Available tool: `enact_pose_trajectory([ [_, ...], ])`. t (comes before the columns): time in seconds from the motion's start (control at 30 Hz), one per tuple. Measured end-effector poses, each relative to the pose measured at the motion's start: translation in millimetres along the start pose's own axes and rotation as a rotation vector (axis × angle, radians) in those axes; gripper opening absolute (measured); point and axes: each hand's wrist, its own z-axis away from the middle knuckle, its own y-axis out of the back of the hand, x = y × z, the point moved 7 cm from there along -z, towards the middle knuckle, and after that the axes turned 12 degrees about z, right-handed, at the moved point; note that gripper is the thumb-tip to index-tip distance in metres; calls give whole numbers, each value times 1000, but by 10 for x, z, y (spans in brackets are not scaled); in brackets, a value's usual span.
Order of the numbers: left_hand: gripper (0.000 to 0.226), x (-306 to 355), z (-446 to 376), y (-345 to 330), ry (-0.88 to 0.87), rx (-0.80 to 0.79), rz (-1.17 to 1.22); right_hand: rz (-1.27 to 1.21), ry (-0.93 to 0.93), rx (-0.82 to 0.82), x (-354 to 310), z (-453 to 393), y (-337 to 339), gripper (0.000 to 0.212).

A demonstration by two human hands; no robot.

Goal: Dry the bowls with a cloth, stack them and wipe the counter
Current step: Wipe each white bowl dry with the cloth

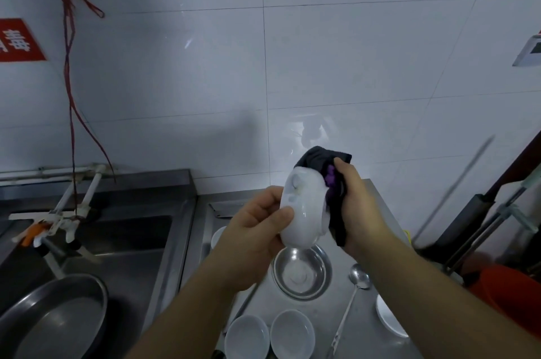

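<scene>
Both hands engaged: left hand (257, 221) grips white bowl (301, 212) by its outer wall; right hand (357, 200) clamps dark cloth (322, 162) inside. Rigid, slippery, breakable.

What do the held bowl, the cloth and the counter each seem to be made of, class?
Held bowl: glossy white, probably ceramic or melamine; the smooth sheen cannot settle which. Cloth: soft dark fabric with a purple patch; it folds and drapes. Counter: brushed stainless steel, judging by its dull grey metallic reflections.
</scene>
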Motion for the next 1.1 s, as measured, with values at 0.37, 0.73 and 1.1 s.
enact_pose_trajectory([
  [0.37, 39, -12, -144, 57, 141, 38, 68, -96, -154, 108, 227, -2, 29, 46],
  [0.73, 25, -3, -106, -33, -42, 47, -100, -236, -216, -14, 266, 110, -167, 36],
  [1.1, 27, 81, -94, -192, 26, 60, -35, -97, -104, 11, -37, 135, -56, 22],
])
